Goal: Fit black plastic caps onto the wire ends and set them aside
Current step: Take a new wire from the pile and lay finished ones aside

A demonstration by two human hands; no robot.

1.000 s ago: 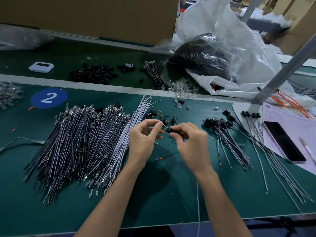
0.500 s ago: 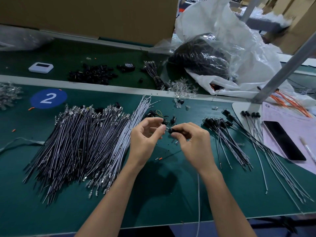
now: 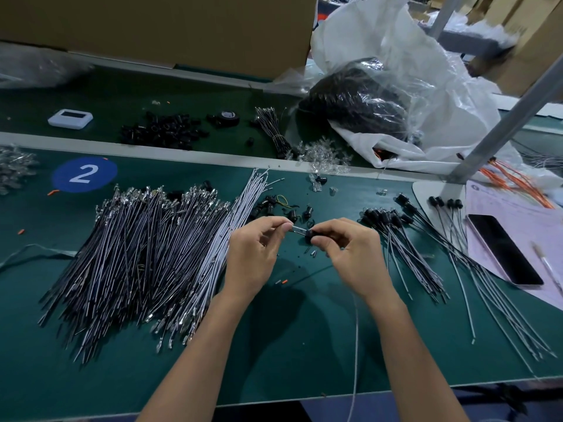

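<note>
The desk (image 3: pixel 304 345) wears a matt green mat, smooth and faintly scuffed. The heap of thin grey and black plastic-sheathed wires (image 3: pixel 137 257) looks satiny, tipped with bright metal terminals. The small black plastic cap (image 3: pixel 310 234) pinched in the right hand (image 3: pixel 353 254) is dull. The wire end (image 3: pixel 298 229) at the left hand (image 3: pixel 253 257) glints as bare metal. The crinkled clear plastic bag (image 3: pixel 396 86) shines. The brown cardboard box (image 3: pixel 182 25) is matt. The black slab phone (image 3: pixel 505 248) is glossy on a pale paper sheet (image 3: pixel 518 220), and the slanted grey metal post (image 3: pixel 518 108) is smooth.
</note>
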